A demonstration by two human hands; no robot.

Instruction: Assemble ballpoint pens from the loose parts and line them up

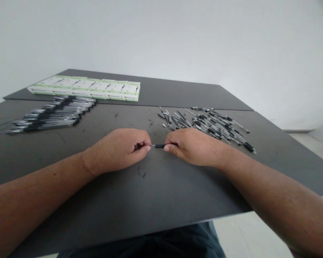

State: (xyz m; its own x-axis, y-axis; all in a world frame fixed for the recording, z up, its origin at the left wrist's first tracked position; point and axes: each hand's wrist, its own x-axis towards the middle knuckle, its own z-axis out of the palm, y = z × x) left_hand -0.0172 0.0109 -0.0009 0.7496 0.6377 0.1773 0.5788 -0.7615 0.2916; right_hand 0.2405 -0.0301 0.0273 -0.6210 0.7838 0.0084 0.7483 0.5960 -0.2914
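Head view: pen [157, 146] in both hands

Toward six o'clock from centre, our left hand [123, 148] pinches its silvery end [153, 146], our right hand [191, 146] its black grip [160, 146]. We judge it light, stiff; the grip should hold best.

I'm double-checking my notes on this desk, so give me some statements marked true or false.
1. The left hand and right hand hold one pen between them. True.
2. The scattered pens lie beyond the right hand. True.
3. The boxes are behind the scattered pens. False: they're on the left, beyond the lined-up pens.
4. The table is bright white. False: it's dark grey.
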